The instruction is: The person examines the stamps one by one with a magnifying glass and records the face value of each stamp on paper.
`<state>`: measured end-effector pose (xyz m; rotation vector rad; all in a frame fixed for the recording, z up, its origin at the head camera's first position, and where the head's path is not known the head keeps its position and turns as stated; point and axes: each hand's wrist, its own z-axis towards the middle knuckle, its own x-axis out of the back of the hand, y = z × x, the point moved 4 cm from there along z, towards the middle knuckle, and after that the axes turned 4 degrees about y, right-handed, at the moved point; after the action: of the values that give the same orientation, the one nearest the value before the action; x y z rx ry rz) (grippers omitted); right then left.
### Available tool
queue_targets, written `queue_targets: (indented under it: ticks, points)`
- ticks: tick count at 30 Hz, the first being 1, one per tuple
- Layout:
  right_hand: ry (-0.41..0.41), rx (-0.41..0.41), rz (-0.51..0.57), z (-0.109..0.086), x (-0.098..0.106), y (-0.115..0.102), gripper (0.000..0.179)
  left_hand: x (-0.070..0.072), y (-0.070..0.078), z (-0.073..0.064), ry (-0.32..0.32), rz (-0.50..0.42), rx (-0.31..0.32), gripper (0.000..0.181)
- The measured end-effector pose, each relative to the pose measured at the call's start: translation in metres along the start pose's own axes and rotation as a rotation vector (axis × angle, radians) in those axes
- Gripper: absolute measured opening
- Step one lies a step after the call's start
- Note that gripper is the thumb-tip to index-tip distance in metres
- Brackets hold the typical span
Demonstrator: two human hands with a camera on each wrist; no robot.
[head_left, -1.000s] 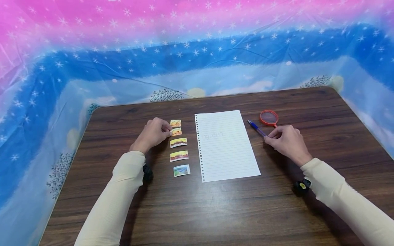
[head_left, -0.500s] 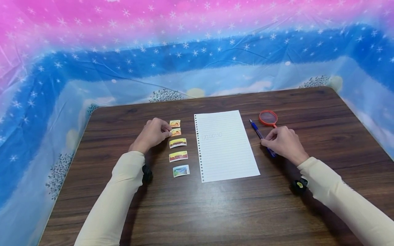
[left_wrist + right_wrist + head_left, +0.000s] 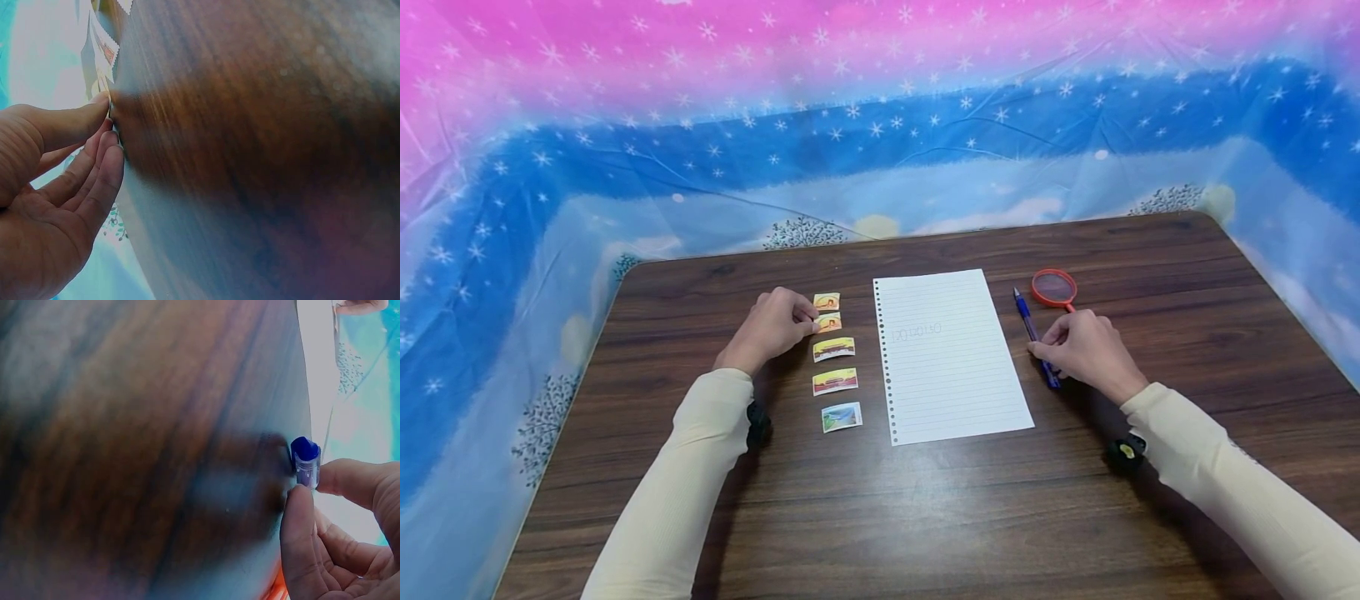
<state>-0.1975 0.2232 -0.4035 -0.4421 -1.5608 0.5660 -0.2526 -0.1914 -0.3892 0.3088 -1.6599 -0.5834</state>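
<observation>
In the head view my left hand (image 3: 771, 329) is at the left edge of a small orange postage stamp (image 3: 831, 322), second from the top in a column of several. Thumb and index fingertip pinch that stamp's edge in the left wrist view, where much of the stamp is hidden. Between the thumb and fingers of my right hand (image 3: 1097, 354) is a blue pen (image 3: 1023, 308), low over the table, tip pointing away. Its blue end cap (image 3: 305, 449) shows in the right wrist view. Lined paper (image 3: 955, 375) with faint writing lies between the hands.
Below the held stamp lie two yellow-and-red stamps, one a red-based stamp (image 3: 835, 381), and a green-blue landscape stamp (image 3: 842, 417). An orange stamp (image 3: 827, 302) is above it. A red magnifying glass (image 3: 1054, 287) lies beyond my right hand on the brown wooden table (image 3: 865, 525).
The pen has turned to a steeper angle, its tip swinging right, with more of its rear end showing below the fingers. My right hand has shifted slightly left; the left hand stays put.
</observation>
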Motion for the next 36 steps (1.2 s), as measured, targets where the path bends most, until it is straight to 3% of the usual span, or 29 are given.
queue_targets:
  ticks: [15, 26, 36]
  points:
    - [-0.016, -0.018, 0.003, -0.002, 0.018, 0.001, 0.030, 0.000, -0.002, 0.000, 0.004, 0.001, -0.005, 0.017]
    - [0.059, -0.017, 0.010, -0.002, 0.041, 0.008, 0.027, 0.001, -0.001, 0.000, 0.012, -0.002, -0.006, 0.017]
    - [0.119, -0.026, -0.038, 0.002, 0.046, 0.022, 0.028, 0.000, -0.001, -0.001, 0.008, -0.007, -0.004, 0.017]
